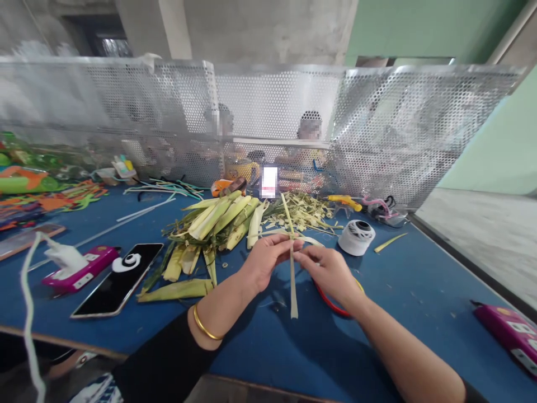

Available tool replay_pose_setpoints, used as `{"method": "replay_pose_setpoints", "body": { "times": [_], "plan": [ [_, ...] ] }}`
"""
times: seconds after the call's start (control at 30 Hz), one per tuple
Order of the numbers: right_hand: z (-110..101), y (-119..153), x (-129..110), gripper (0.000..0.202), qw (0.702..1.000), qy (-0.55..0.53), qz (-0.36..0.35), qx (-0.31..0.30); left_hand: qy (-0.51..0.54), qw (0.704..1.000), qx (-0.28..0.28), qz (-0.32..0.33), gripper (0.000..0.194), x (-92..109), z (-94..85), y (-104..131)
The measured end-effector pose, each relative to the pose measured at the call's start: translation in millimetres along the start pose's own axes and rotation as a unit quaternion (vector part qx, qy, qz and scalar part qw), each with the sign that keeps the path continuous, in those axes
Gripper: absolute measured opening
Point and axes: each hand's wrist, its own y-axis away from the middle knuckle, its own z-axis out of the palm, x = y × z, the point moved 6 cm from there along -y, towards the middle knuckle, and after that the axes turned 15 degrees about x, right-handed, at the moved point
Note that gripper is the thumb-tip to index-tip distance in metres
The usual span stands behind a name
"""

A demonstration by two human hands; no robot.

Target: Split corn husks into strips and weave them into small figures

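Strips of pale corn husk (293,285) cross between my two hands, one strip hanging down and others pointing up and to the sides. My left hand (266,258) pinches the crossing from the left. On the right side, my right hand (329,271) has its thumb and fingers closed on the strips near the same crossing. Beyond my left hand lies a pile of green and yellow corn husks (222,221). Behind the crossing is a heap of shredded husk (304,211). A red ring-shaped thing (334,306) shows partly under my right hand.
A white roll (356,238) stands right of my hands on the blue table (403,324). Leftward lie a phone (119,280) and a purple power strip (86,268); another power strip (509,333) is far right. A perforated metal screen (277,106) runs behind, with people beyond.
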Motion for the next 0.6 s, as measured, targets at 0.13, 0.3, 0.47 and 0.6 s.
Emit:
{"method": "replay_pose_setpoints", "body": {
  "times": [0.13,0.3,0.47,0.6],
  "plan": [
    [24.5,7.8,7.4,0.036,0.985,-0.125,0.098,-0.065,-0.002,1.000,0.021,-0.006,0.019,-1.9,-1.5,1.0],
    [27.3,10.6,7.0,0.031,0.972,-0.181,0.127,-0.073,-0.008,0.999,0.042,-0.012,0.013,-5.4,-2.8,-0.1],
    [25.0,13.6,-0.6,0.031,0.989,-0.103,0.043,-0.095,-0.015,0.998,0.060,-0.005,0.008,-7.6,-4.6,-2.7],
    [2.2,7.4,-11.9,0.031,0.994,0.035,-0.098,0.037,-0.020,0.998,0.063,-0.021,0.006,-5.1,-5.9,-2.7]
  ]
}}
